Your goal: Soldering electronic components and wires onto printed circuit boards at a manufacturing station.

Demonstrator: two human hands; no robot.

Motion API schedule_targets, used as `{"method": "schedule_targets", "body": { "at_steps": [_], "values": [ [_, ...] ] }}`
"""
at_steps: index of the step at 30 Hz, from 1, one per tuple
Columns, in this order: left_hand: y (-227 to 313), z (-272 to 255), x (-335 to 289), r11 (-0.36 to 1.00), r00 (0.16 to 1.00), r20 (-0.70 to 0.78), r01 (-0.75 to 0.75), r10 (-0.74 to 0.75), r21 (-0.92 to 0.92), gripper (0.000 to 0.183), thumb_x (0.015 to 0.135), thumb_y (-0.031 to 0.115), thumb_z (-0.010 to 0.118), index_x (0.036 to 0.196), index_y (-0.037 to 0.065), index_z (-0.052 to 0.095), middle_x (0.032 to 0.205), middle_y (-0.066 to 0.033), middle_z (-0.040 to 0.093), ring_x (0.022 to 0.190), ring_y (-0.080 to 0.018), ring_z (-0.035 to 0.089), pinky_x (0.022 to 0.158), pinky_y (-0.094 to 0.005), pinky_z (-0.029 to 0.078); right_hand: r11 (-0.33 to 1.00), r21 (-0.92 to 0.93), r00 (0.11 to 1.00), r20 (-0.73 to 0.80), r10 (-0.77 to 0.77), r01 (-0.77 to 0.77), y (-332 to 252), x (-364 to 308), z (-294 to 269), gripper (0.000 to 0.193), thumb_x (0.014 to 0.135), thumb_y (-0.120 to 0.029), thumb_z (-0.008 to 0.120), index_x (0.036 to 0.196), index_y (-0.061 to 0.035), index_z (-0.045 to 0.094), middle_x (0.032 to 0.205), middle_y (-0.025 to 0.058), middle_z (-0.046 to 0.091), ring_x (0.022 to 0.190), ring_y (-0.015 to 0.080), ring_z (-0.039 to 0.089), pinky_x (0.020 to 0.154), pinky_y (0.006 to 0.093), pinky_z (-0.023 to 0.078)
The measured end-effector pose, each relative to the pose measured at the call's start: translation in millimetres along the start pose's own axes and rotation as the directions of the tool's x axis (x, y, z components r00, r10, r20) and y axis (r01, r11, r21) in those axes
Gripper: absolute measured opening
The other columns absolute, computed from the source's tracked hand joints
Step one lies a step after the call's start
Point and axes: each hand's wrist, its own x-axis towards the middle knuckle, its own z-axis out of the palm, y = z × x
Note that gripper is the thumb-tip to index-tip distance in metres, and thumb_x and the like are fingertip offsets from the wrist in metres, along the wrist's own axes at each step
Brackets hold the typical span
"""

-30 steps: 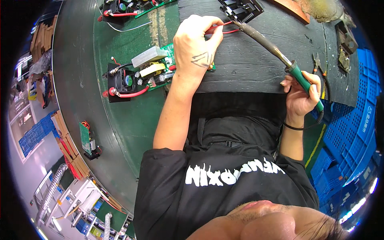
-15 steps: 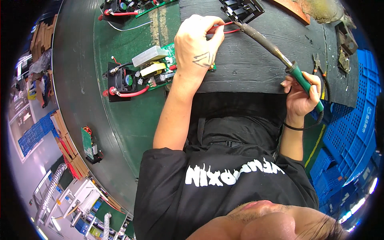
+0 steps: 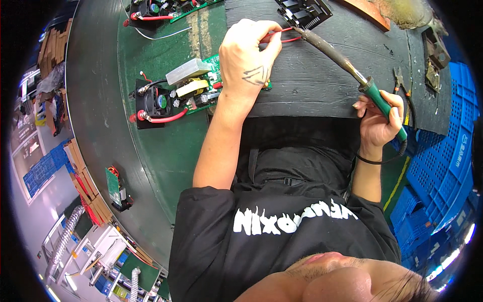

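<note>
A thin red wire (image 3: 276, 34) is pinched between the thumb and fingertips of the left hand (image 3: 249, 60), whose grip is closed on it near the far edge of the tabletop (image 3: 322, 80), a dark ribbed surface. The heel of that hand rests over the near end of a green circuit board (image 3: 193, 93), which lies on the green belt (image 3: 166, 146) at the tabletop's left edge. A black fan, a yellow component, a grey block and looping red leads are seen on this board.

A soldering iron (image 3: 352, 70) is held in the right hand (image 3: 380, 121) by its green handle, with the fingers wrapped fully round it. The handle sits near the tabletop's right edge, and the metal shaft is slanted up and to the left so that its tip meets the red wire just beside the left fingertips. A black finned part (image 3: 304, 10) lies at the far edge, just beyond the tip.

A pair of pliers (image 3: 402, 83) lies near the right edge, beside blue plastic crates (image 3: 443, 166). A second circuit board (image 3: 161, 7) is seen at the far end of the belt, and a third small one (image 3: 114, 187) at its left side.
</note>
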Motion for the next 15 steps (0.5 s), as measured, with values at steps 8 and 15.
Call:
{"method": "schedule_targets", "body": {
  "at_steps": [8, 15],
  "values": [
    [-0.2, -0.1, 0.4, 1.000, 1.000, 0.003, -0.006, 0.006, 0.008, 0.013, 0.086, 0.007, 0.079, 0.099, 0.007, 0.080, 0.084, -0.0054, 0.071, 0.073, -0.0135, 0.070, 0.067, -0.0263, 0.054, 1.000, -0.011, 1.000, 0.002, -0.010, 0.010, -0.5, -0.1, 0.2, 0.042, 0.103, -0.030, 0.046, 0.120, 0.0054, 0.061, 0.094, 0.0330, 0.073, 0.067, 0.0357, 0.072, 0.055, 0.0354, 0.056],
    [2.5, 1.7, 0.9, 0.998, 0.999, -0.017, 0.032, -0.033, -0.048, 0.010, 0.082, 0.011, 0.078, 0.091, 0.007, 0.077, 0.080, -0.0085, 0.070, 0.079, -0.0265, 0.068, 0.075, -0.0373, 0.053, 0.998, 0.064, 1.000, 0.010, -0.022, 0.021, -0.5, -0.2, -3.9, 0.044, 0.103, -0.034, 0.043, 0.120, 0.0034, 0.060, 0.093, 0.0332, 0.073, 0.065, 0.0374, 0.072, 0.054, 0.0368, 0.056]
  ]
}}
